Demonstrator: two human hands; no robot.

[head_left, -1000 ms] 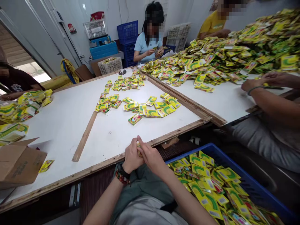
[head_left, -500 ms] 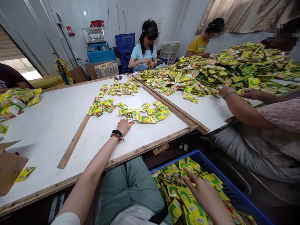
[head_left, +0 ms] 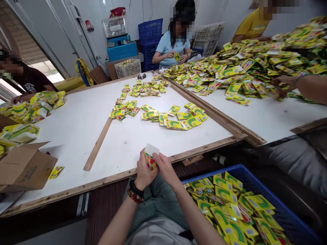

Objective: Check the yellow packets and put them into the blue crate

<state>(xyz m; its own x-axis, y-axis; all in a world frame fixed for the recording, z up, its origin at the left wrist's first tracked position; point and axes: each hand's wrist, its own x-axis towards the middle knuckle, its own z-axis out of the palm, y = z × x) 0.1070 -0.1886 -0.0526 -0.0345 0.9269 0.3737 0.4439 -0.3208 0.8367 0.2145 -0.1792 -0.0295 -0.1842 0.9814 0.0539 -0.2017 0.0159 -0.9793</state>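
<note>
Just over the table's front edge, a small yellow, green and red box (head_left: 150, 160) is held upright with a pale flap raised at its top. My left hand (head_left: 143, 172) wraps round it from the left. From the right, my right hand (head_left: 165, 167) grips the same box, its thumb pressed on the front near the flap. Beyond my hands, several yellow boxes (head_left: 176, 119) lie loosely on the white tabletop (head_left: 122, 143). A blue crate (head_left: 288, 204) full of similar yellow packs (head_left: 230, 217) stands at my right, below table height.
Wooden strips (head_left: 99, 144) edge and divide the table. An open cardboard carton (head_left: 28, 166) sits at the left, near a loose pack (head_left: 56, 172). A large heap of packs (head_left: 230, 71) covers the right-hand table. Other people sit around, including one in a light blue shirt (head_left: 166, 44).
My left hand has come back from the boxes on the table, and my right hand has left the crate. Both now meet on one box close to me. The view has shifted left.
</note>
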